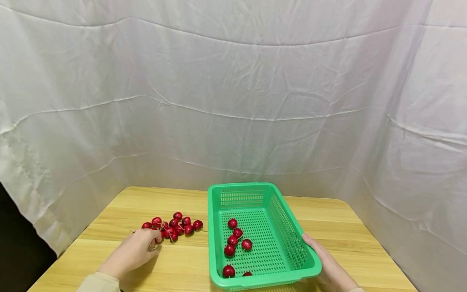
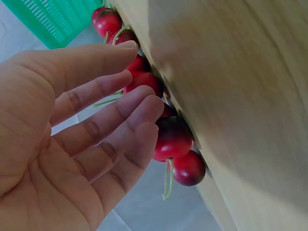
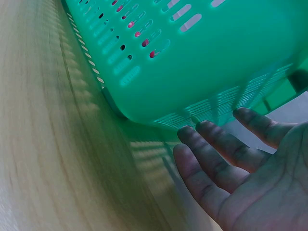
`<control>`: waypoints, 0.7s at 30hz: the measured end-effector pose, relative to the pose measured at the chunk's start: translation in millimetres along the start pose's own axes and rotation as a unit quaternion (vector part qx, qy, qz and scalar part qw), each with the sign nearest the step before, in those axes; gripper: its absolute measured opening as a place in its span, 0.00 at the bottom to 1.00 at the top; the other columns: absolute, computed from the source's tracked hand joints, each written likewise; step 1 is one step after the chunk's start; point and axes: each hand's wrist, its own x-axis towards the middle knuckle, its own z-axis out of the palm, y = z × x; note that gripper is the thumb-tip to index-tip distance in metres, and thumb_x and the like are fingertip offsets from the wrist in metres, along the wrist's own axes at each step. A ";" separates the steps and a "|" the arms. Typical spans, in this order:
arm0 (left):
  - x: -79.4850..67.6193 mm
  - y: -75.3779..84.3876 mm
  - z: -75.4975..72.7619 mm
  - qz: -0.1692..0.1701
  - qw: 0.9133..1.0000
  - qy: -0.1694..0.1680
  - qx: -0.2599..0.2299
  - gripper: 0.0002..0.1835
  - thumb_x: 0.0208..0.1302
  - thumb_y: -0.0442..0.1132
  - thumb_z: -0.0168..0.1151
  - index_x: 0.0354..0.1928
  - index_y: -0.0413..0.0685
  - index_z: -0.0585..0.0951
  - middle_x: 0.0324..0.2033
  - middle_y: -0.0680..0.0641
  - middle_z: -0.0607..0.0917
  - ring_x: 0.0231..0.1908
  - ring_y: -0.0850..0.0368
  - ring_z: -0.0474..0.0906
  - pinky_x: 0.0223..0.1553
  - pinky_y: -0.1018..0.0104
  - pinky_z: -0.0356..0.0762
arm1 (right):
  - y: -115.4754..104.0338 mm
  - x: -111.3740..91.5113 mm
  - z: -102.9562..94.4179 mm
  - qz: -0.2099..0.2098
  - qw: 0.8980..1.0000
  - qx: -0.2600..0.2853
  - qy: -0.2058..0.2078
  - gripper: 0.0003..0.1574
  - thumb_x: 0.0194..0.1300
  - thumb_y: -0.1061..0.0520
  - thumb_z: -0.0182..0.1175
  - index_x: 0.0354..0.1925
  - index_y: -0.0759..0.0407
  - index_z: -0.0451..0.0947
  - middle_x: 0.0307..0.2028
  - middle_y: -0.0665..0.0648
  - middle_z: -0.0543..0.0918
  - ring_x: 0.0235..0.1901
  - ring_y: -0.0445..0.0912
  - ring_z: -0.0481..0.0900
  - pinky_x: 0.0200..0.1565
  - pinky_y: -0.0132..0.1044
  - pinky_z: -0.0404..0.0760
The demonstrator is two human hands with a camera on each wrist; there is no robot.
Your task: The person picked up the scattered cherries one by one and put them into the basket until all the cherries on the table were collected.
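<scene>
Several dark red cherries (image 1: 178,230) with thin stems lie in a loose cluster on the left of the table. My left hand (image 1: 131,250) reaches over the cluster's near left edge. In the left wrist view its fingers are loosely bent, with the fingertips right at the cherries (image 2: 174,139) and the thumb apart from the fingers. A green plastic basket (image 1: 277,278) with perforated walls stands right of the cluster, several cherries (image 1: 232,240) along the left of its floor. My right hand (image 1: 330,263) is at the basket's right side, extended fingers (image 3: 219,168) against its wall.
The wooden table (image 1: 182,263) has rounded far corners. White cloth (image 1: 233,101) hangs behind it and along both sides. A dark gap (image 1: 22,235) shows beyond the cloth at the lower left.
</scene>
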 end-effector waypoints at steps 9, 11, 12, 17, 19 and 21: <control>3.3 -6.1 4.3 0.007 1.000 -0.004 0.000 0.12 0.57 0.34 0.81 0.34 0.53 0.84 0.27 0.59 0.80 0.28 0.67 0.70 0.30 0.68 0.72 | -0.4 -0.8 1.1 -0.003 1.000 0.004 -0.009 0.50 0.87 0.33 0.32 0.87 0.57 0.27 0.74 0.47 0.68 0.68 0.43 0.73 0.67 0.34 0.73; 4.0 -9.0 5.4 0.007 1.000 -0.005 -0.001 0.13 0.57 0.34 0.81 0.33 0.54 0.83 0.27 0.59 0.80 0.28 0.68 0.71 0.30 0.68 0.73 | -0.7 -0.8 1.4 -0.004 1.000 0.006 -0.013 0.49 0.87 0.33 0.32 0.87 0.56 0.28 0.73 0.47 0.69 0.68 0.44 0.73 0.67 0.35 0.73; 4.1 -10.4 5.6 0.008 1.000 -0.003 -0.002 0.13 0.57 0.33 0.81 0.32 0.54 0.82 0.27 0.59 0.80 0.28 0.68 0.71 0.30 0.68 0.73 | -0.9 -0.8 1.5 -0.003 1.000 0.007 -0.014 0.49 0.87 0.32 0.32 0.87 0.55 0.29 0.72 0.46 0.69 0.68 0.45 0.74 0.68 0.35 0.73; 3.3 -12.6 3.1 0.015 1.000 0.018 -0.015 0.15 0.56 0.31 0.80 0.34 0.52 0.80 0.25 0.59 0.79 0.27 0.69 0.70 0.29 0.70 0.73 | -0.4 -0.3 -0.7 -0.011 1.000 0.011 -0.020 0.47 0.88 0.34 0.31 0.87 0.54 0.29 0.71 0.47 0.71 0.67 0.47 0.75 0.67 0.35 0.74; 3.1 -10.9 0.7 0.009 0.999 0.022 -0.022 0.16 0.56 0.30 0.80 0.37 0.50 0.80 0.24 0.58 0.78 0.25 0.68 0.69 0.28 0.70 0.71 | -0.2 -0.2 -1.3 -0.014 1.000 0.011 -0.020 0.47 0.88 0.34 0.31 0.87 0.55 0.29 0.71 0.46 0.71 0.67 0.46 0.75 0.67 0.35 0.74; 3.5 -8.9 -1.4 -0.003 0.999 0.022 -0.028 0.17 0.56 0.30 0.79 0.43 0.48 0.81 0.24 0.57 0.77 0.25 0.66 0.68 0.27 0.70 0.70 | 0.2 -0.4 -1.4 -0.013 1.000 0.012 -0.020 0.47 0.88 0.35 0.30 0.87 0.55 0.28 0.71 0.45 0.70 0.67 0.45 0.74 0.67 0.35 0.74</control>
